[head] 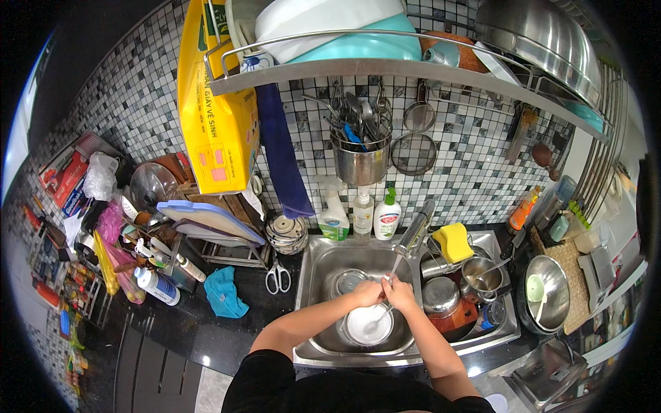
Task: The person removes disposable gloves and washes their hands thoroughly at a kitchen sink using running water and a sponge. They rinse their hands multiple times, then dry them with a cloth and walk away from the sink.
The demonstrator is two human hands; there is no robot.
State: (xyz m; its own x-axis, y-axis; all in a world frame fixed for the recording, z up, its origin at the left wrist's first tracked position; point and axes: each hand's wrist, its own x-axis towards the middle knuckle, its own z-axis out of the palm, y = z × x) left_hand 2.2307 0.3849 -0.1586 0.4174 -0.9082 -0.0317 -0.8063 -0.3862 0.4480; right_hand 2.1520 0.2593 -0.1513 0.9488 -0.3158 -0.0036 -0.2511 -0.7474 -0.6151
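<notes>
My left hand [370,292] and my right hand [398,292] meet under the stream of the steel faucet [415,227], above the left basin of a stainless steel sink [320,335]. Between the fingers is a small whitish thing, too hidden to name. Water runs over the hands and down into a white bowl [370,325] in the basin. A round, clear or metal dish [352,281] lies behind the bowl. The fingers of both hands are bent and close together; which hand grips the small thing is hard to tell.
Pots [440,294] and pans fill the right basin, below a yellow sponge [453,242] on a wire rack. Soap bottles [387,217] stand behind the sink. Scissors [279,278] and a blue cloth [225,292] lie left. A steel shelf [382,67] crosses above.
</notes>
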